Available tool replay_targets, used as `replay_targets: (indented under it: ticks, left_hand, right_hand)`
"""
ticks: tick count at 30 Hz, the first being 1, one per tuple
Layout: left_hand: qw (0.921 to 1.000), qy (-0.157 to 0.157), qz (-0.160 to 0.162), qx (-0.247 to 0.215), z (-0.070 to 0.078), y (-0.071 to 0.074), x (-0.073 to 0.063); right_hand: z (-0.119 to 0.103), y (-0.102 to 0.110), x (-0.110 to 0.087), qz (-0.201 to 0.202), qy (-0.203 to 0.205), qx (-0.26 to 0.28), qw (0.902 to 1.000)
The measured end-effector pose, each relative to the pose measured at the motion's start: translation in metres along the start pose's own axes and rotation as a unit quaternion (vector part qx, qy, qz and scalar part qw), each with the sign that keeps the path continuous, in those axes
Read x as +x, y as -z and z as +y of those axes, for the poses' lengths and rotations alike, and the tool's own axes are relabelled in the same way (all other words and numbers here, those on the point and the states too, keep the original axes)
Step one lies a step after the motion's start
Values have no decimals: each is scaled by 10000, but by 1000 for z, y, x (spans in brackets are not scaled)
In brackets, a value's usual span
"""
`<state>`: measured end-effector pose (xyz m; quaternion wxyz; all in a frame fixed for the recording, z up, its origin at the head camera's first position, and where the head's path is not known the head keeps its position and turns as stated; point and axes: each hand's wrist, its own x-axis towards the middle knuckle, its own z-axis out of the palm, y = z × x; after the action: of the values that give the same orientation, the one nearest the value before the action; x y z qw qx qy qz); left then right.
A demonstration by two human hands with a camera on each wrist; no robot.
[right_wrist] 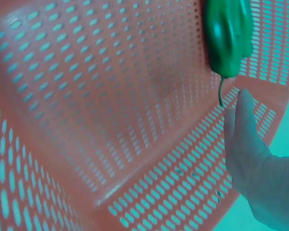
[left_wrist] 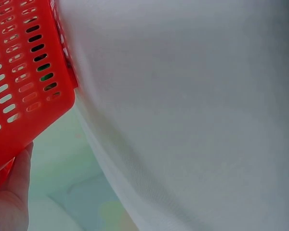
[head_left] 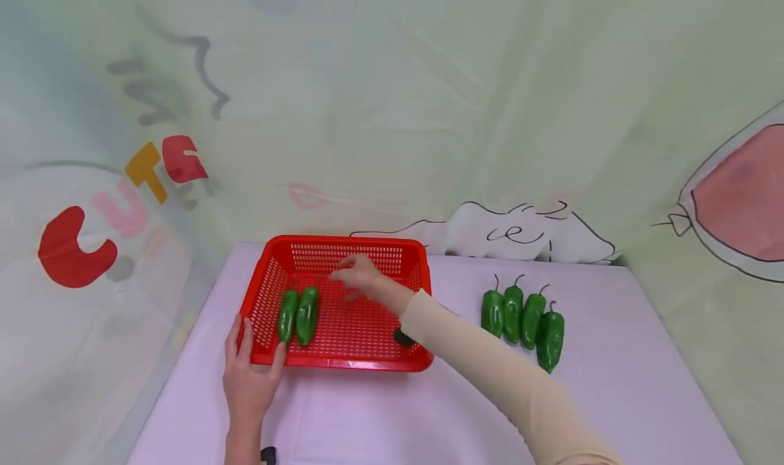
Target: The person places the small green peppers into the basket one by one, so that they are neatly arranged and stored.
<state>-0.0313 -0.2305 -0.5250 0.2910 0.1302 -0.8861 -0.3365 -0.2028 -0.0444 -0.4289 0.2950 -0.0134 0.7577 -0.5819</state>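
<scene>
A red perforated plastic basket (head_left: 349, 362) stands on the table with two green peppers side by side in its left half, the outer one (head_left: 287, 315) and the inner one (head_left: 307, 317). My left hand (head_left: 250, 381) holds the basket's near left corner, fingers at the left rim and thumb at the front rim. Over the back middle of the basket my right hand (head_left: 361, 274) hovers with loosely spread fingers and nothing in them. In the right wrist view, the right hand's fingertips (right_wrist: 244, 96) are close to the thin stem of a green pepper (right_wrist: 226, 38).
Several green peppers (head_left: 513, 315) lie in a row, stems away from me, on the pale table (head_left: 612, 397) right of the basket. Printed cloth (head_left: 392, 111) hangs behind and on both sides. A small dark object (head_left: 403, 337) shows beside the right sleeve.
</scene>
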Motion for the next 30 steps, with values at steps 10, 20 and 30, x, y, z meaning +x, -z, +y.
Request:
replay_targets:
  ticks: [10, 20, 30]
  left_hand:
    - [10000, -52, 39, -20, -5, 2, 1]
    - [10000, -22, 47, -29, -6, 1, 0]
    - [9997, -201, 163, 6, -5, 0, 0]
  right_hand:
    - [-11, 29, -24, -358, 49, -89, 9993]
    - [-7, 69, -53, -510, 184, -46, 9985]
    - [23, 146, -92, -214, 333, -51, 9992]
